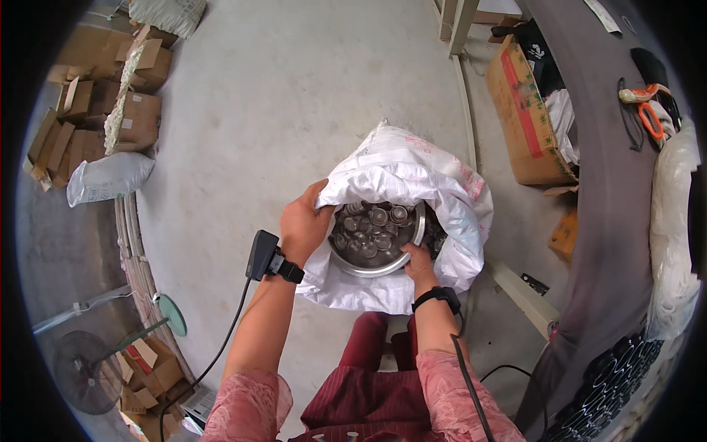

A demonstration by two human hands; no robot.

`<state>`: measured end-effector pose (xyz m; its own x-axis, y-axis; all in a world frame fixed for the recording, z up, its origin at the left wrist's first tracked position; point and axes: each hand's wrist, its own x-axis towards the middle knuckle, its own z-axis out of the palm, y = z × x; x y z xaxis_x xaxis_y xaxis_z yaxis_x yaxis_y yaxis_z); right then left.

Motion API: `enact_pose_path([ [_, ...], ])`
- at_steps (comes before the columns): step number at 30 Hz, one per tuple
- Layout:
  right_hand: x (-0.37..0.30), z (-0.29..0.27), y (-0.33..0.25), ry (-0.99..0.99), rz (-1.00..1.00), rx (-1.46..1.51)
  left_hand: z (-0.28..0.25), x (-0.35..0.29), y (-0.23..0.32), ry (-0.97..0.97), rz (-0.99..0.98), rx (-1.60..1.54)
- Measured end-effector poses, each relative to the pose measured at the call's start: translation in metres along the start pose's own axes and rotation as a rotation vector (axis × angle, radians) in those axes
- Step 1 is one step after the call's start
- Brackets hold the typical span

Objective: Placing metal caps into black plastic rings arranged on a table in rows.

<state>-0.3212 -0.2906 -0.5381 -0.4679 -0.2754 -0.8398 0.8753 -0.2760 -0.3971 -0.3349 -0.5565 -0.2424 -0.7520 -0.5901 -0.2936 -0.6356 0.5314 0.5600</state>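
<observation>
A white woven sack [398,158] stands on the floor in front of me with its mouth rolled open. Inside its mouth sits a round metal basin [368,271], partly filled with several small round metal pieces [368,232]. More dark pieces show in the sack beside the basin. My left hand [305,225] is closed on the sack's left rim, fingers mostly hidden under the fold. My right hand [419,263] grips the basin's rim at its near right, thumb over the edge.
A cloth-covered table [611,162] runs along the right, with orange-handled scissors [651,120] on it. An open cardboard box [526,125] stands beside it. Cardboard boxes [138,121] and a stand fan [87,372] are at the left. Cables trail from both wrist devices.
</observation>
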Motion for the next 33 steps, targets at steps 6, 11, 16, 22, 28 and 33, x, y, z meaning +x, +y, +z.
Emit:
enact_pose_path([
  [6,-0.104,0.045,-0.026,0.069,0.131,-0.018,-0.027,-0.019,-0.03,0.002,0.094,0.065],
  [11,-0.152,0.011,-0.037,-0.058,0.034,0.04,-0.019,-0.029,-0.02,-0.049,0.137,0.025],
  [16,-0.2,-0.029,-0.03,-0.064,0.009,0.102,-0.047,-0.077,-0.03,0.002,0.161,-0.005],
  [22,-0.267,-0.044,-0.05,-0.155,0.03,0.241,-0.061,-0.175,-0.094,0.048,0.055,-0.167],
  [28,-0.268,-0.013,-0.06,-0.137,0.035,0.24,-0.059,-0.225,-0.091,-0.2,-0.374,-0.769],
  [33,-0.333,0.035,-0.12,-0.224,-0.009,0.227,-0.079,-0.241,-0.043,-0.502,-0.351,-1.28],
])
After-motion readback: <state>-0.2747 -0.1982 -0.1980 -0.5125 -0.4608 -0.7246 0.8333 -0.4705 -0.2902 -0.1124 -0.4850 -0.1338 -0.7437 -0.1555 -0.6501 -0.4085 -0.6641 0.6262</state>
